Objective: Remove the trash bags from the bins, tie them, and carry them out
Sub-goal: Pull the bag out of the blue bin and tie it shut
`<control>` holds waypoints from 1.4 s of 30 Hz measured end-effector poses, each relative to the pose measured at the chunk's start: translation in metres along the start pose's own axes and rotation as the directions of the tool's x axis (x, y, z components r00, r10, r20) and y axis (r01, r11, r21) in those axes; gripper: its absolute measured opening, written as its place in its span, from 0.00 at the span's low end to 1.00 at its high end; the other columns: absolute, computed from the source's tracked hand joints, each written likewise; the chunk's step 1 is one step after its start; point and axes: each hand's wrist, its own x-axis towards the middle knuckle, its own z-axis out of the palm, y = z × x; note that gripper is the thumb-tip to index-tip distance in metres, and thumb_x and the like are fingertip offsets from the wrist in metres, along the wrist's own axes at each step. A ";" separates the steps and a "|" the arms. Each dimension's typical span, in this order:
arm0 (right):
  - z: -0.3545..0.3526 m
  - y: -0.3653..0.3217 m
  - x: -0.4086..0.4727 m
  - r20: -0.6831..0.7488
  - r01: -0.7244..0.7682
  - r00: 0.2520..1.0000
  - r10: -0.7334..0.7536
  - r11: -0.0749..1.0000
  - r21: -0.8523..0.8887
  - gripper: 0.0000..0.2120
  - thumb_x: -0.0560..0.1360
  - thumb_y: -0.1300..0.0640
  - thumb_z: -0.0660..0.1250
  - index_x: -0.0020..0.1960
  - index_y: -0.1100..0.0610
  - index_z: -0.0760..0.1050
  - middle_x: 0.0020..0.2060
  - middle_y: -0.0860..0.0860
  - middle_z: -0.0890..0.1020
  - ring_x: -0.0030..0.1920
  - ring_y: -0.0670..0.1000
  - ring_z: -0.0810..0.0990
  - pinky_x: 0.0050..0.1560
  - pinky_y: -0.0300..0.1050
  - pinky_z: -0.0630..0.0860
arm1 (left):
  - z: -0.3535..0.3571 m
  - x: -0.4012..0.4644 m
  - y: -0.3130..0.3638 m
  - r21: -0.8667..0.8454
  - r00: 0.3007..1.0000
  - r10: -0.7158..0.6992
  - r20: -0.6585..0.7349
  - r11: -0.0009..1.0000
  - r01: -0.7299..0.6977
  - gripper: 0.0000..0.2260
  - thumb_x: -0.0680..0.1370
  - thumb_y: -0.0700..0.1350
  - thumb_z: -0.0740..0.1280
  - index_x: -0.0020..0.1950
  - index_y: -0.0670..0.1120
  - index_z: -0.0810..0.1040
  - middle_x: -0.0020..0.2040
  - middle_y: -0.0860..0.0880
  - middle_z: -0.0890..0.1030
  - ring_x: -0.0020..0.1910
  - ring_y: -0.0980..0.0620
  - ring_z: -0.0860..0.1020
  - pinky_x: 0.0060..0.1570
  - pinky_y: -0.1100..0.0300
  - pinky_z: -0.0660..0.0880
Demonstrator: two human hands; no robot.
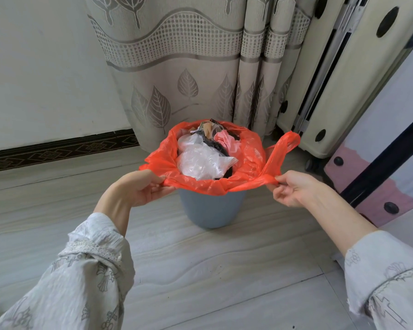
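A small blue-grey bin (210, 210) stands on the floor in the middle of the head view. An orange-red trash bag (248, 160) lines it, its rim folded over the bin's top, filled with clear plastic, white paper and dark scraps. My left hand (141, 189) pinches the bag's rim at the near left. My right hand (293, 186) pinches a stretched handle of the bag at the near right. The bag's other handle (289, 139) sticks out to the far right.
A patterned beige curtain (177, 67) hangs right behind the bin. A cream folded frame with black knobs (343, 79) leans at the right, next to a pink and white panel (379, 182). Grey wood-look floor (200, 270) stretches towards me.
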 end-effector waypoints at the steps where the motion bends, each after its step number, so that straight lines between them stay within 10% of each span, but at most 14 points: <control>1: 0.000 0.000 0.001 -0.006 0.003 1.000 -0.003 1.000 -0.008 0.12 0.79 0.67 0.51 0.41 0.59 0.68 0.28 0.53 0.82 0.21 0.49 0.80 0.15 0.29 0.58 | -0.001 -0.001 0.001 -0.002 1.000 -0.012 0.004 1.000 0.012 0.09 0.78 0.31 0.57 0.39 0.36 0.71 0.22 0.43 0.78 0.24 0.50 0.81 0.31 0.59 0.80; 17: -0.008 -0.018 -0.005 -0.049 0.031 0.998 -0.030 0.999 0.033 0.13 0.77 0.68 0.53 0.37 0.59 0.69 0.16 0.51 0.74 0.14 0.44 0.70 0.13 0.29 0.59 | -0.013 0.000 0.014 -0.039 0.998 -0.067 0.015 0.997 0.068 0.07 0.77 0.35 0.60 0.40 0.36 0.73 0.25 0.44 0.80 0.22 0.55 0.80 0.25 0.69 0.77; 21: -0.009 -0.023 -0.006 -0.135 0.154 0.976 -0.172 0.979 -0.134 0.07 0.76 0.54 0.61 0.42 0.58 0.72 0.34 0.52 0.78 0.33 0.49 0.77 0.27 0.38 0.72 | -0.010 0.000 0.017 0.056 0.999 -0.036 0.026 0.998 0.034 0.06 0.77 0.43 0.64 0.43 0.40 0.75 0.32 0.44 0.83 0.30 0.50 0.83 0.28 0.64 0.79; 27: 0.007 -0.043 0.005 -0.240 0.336 0.844 -0.480 0.822 -0.460 0.39 0.63 0.32 0.68 0.61 0.60 0.72 0.57 0.53 0.78 0.57 0.55 0.77 0.58 0.50 0.74 | -0.024 0.017 0.022 -0.036 0.982 -0.047 -0.184 0.999 0.041 0.18 0.73 0.61 0.64 0.42 0.46 0.74 0.43 0.47 0.78 0.42 0.49 0.77 0.39 0.57 0.74; 32: 0.028 -0.064 0.014 -0.161 0.291 0.886 -0.435 0.791 -0.538 0.19 0.69 0.47 0.71 0.50 0.62 0.75 0.53 0.58 0.80 0.52 0.58 0.79 0.49 0.47 0.73 | -0.013 0.028 0.038 -0.353 0.977 -0.091 -0.194 0.935 0.017 0.16 0.76 0.57 0.61 0.36 0.46 0.68 0.31 0.50 0.76 0.33 0.52 0.74 0.38 0.57 0.66; 36: 0.038 -0.071 0.014 -0.091 0.308 0.914 -0.396 0.822 -0.479 0.17 0.69 0.62 0.72 0.57 0.61 0.74 0.40 0.57 0.79 0.37 0.53 0.77 0.39 0.45 0.74 | -0.005 0.025 0.053 -0.275 0.993 0.055 -0.102 0.958 -0.081 0.21 0.80 0.51 0.55 0.33 0.41 0.75 0.21 0.45 0.78 0.19 0.49 0.77 0.43 0.55 0.72; 42: 0.052 -0.097 -0.007 0.030 0.406 0.899 -0.437 0.805 -0.434 0.12 0.70 0.55 0.71 0.48 0.62 0.79 0.36 0.51 0.79 0.31 0.49 0.73 0.34 0.43 0.70 | 0.000 0.026 0.076 -0.003 0.975 0.221 0.004 0.975 -0.221 0.08 0.78 0.48 0.60 0.48 0.50 0.78 0.34 0.53 0.84 0.32 0.57 0.82 0.36 0.63 0.78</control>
